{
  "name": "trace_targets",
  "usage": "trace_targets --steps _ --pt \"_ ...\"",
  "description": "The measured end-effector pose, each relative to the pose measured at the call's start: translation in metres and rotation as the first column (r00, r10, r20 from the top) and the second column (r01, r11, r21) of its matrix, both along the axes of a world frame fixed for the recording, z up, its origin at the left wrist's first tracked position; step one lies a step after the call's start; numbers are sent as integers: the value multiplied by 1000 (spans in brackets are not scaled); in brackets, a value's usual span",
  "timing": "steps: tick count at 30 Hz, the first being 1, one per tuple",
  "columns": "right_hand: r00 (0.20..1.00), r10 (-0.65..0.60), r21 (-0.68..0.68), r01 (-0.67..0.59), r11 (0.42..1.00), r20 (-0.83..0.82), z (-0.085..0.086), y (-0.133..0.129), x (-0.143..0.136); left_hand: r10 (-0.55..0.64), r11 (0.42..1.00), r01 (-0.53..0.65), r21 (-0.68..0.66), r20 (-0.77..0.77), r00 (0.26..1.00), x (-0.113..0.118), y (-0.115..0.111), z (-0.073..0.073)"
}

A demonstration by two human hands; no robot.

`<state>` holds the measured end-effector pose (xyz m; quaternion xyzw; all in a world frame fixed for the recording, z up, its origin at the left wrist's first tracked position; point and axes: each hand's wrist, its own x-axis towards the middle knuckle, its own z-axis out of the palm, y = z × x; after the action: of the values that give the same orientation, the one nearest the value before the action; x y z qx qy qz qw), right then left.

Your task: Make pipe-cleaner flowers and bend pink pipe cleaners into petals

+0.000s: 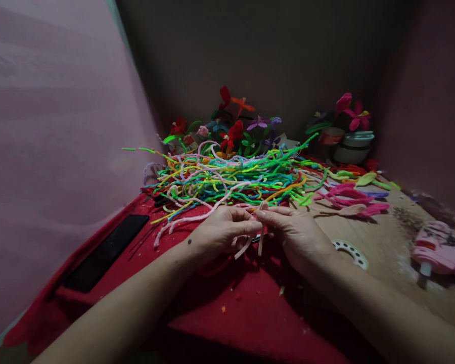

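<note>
Both forearms come in from the lower corners and slope inward, so that the left hand [222,230] and the right hand [301,235] meet fingertip to fingertip just right of the middle. The left hand lies with its back upward and its thumb stretched toward the right, the fingers curled beneath and pinched narrow on a pale fuzzy strip [261,245]. The right hand mirrors it, wrist bent inward, thumb and forefinger closed on the same strip near its top. Between the two hands the strip rises in a small bend above the fingertips, while two ends hang below, one slanting left and the other nearly straight down (what the lower fingers do is partly hidden). The hands are held over a red cloth [227,323], just in front of a tangled heap of coloured fuzzy stems [227,177]. A black phone [106,253] lies to the left of the left hand, well apart from it. Close to the right wrist is a white ring with holes [360,259]; farther right lies a pink tool [438,253]. Fuzzy flowers [233,134] stand behind the heap.
</note>
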<state>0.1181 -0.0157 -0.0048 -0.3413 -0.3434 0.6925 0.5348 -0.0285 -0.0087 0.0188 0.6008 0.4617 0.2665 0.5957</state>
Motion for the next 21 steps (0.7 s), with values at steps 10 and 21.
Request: trace_targets --steps 10,21 --pt "993 -4 -28 1 1000 -114 -4 4 -2 50 996 -35 -84 192 980 5 0 -7" --pt "995 71 -2 -71 997 -73 -1 2 -1 17 996 1 -92 194 981 1 2 -12"
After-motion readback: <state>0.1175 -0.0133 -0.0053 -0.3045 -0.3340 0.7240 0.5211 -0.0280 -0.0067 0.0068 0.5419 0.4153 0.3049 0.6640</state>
